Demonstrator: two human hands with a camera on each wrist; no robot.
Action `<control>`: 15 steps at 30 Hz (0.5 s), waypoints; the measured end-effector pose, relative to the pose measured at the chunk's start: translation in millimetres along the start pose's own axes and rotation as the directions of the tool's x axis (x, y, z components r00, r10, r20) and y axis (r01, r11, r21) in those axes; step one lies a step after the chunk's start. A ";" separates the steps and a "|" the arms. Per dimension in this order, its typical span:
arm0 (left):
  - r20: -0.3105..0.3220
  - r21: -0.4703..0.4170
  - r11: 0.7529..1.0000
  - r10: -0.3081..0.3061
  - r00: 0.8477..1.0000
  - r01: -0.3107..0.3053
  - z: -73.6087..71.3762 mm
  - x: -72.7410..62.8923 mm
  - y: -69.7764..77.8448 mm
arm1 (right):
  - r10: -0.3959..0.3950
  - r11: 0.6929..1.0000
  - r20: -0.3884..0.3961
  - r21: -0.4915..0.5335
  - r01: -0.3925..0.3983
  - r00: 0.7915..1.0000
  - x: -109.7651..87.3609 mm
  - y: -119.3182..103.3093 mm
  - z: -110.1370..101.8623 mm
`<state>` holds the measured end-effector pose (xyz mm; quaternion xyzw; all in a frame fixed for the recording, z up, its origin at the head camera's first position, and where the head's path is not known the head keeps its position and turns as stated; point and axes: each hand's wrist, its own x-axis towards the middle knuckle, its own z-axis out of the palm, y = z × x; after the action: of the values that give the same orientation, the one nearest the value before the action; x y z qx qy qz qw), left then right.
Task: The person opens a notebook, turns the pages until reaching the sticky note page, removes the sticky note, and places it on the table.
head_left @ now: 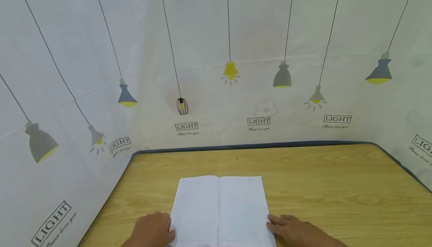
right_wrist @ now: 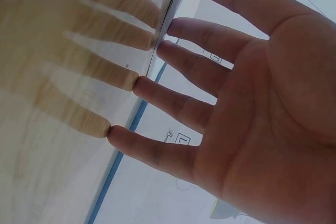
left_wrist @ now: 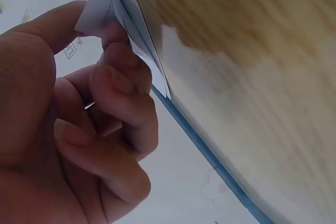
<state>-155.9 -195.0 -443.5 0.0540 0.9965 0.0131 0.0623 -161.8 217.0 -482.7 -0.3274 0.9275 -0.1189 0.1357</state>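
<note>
An open notebook with lined white pages lies on the wooden table, its spine running away from me. At its left edge is my left hand. The left wrist view shows that hand pinching the edge of a page between thumb and index finger, the other fingers curled. My right hand is at the notebook's right edge. In the right wrist view its fingers are nearly straight and spread, fingertips on the tabletop, with the thumb at the notebook's edge.
The wood-grain table extends beyond the notebook and to both sides. A dark blue edge borders it at the back. White sheeting printed with hanging lamps and the word LIGHT stands around the back and sides.
</note>
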 end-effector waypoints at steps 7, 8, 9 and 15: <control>0.006 0.048 0.999 -0.012 1.000 0.011 -4.4 -3.1 -1.5 | 0.028 1.000 -0.002 0.014 -0.028 1.000 -4.1 -11.8 -8.7; 0.007 0.046 0.999 -0.010 1.000 0.010 -4.9 -3.4 -1.6 | 0.031 0.999 0.002 0.012 -0.031 1.000 -3.9 -11.8 -8.8; 0.006 0.040 0.999 -0.010 1.000 0.010 -5.5 -3.8 -1.7 | 0.033 0.999 0.004 0.010 -0.033 0.999 -4.0 -12.1 -9.3; 0.007 0.011 1.000 -0.010 1.000 0.010 -5.5 -5.3 -2.5 | 0.046 0.998 0.022 0.031 -0.046 0.999 2.4 2.7 4.7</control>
<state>-151.6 -198.1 -437.4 0.0494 0.9966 0.0072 0.0654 -163.7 216.9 -488.3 -0.3051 0.9313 -0.1268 0.1532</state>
